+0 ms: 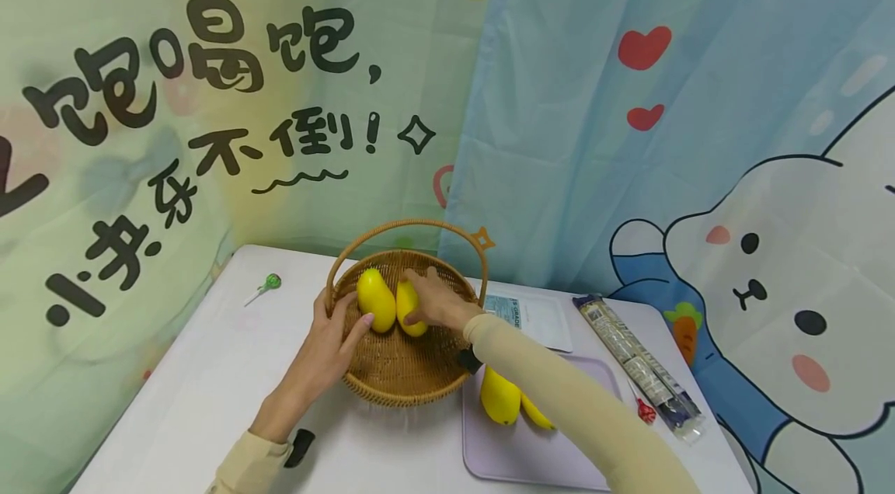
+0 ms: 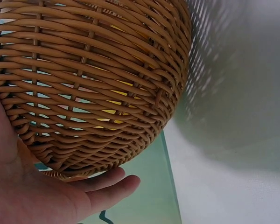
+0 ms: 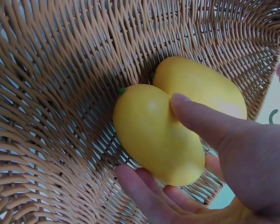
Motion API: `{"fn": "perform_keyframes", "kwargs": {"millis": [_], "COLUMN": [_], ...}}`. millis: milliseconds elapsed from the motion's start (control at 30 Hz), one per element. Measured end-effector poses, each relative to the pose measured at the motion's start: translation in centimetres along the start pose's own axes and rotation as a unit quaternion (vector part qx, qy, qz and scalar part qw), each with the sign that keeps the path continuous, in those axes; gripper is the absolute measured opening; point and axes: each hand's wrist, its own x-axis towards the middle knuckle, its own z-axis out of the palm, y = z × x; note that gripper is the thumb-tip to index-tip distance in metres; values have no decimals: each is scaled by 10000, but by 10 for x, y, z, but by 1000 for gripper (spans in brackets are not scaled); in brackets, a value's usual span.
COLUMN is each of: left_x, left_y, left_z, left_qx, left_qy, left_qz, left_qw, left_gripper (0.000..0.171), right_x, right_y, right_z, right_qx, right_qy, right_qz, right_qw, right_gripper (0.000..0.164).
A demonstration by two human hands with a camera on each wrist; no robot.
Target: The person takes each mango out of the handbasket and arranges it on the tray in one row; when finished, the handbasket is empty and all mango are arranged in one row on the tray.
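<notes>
A brown wicker basket (image 1: pixel 405 370) with an arched handle stands tilted on the table, its inside facing me. Two yellow mangoes lie in it: the left mango (image 1: pixel 375 300) and, beside it, the right mango (image 1: pixel 408 307). My right hand (image 1: pixel 437 300) reaches in and holds the right mango; in the right wrist view its thumb lies on top of that mango (image 3: pixel 154 135) and the fingers pass beneath. My left hand (image 1: pixel 325 354) grips the basket's left rim, thumb on the inner side. In the left wrist view, the woven wall (image 2: pixel 93 79) hides the thumb.
A lilac tray (image 1: pixel 503 467) at right bears a yellow mango (image 1: pixel 500 398) and another yellow fruit (image 1: pixel 537 411), partly behind my right sleeve. Beyond are a flat white packet (image 1: pixel 545 323), a long package (image 1: pixel 636 362) and a red lollipop (image 1: pixel 646 410). A green lollipop (image 1: pixel 273 281) lies far left.
</notes>
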Motion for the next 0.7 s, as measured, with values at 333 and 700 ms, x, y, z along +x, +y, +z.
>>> {"fn": "perform_keyframes", "kwargs": {"millis": [333,700], "left_x": [0,-1], "left_y": [4,3], "left_z": [-1,-2], "left_qx": [81,47], "left_qy": [1,-32], "left_qz": [25,13], "left_qw": [10000,10000], "left_gripper": [72,71], "right_x": [-13,-51], "right_y": [-3,-17], "right_z": [-11,-37], "right_qx": [52,-71], "right_qy": [149,313], "right_qz": [-118,-454], "right_qw": [9998,9985], "right_gripper": [72,73]}}
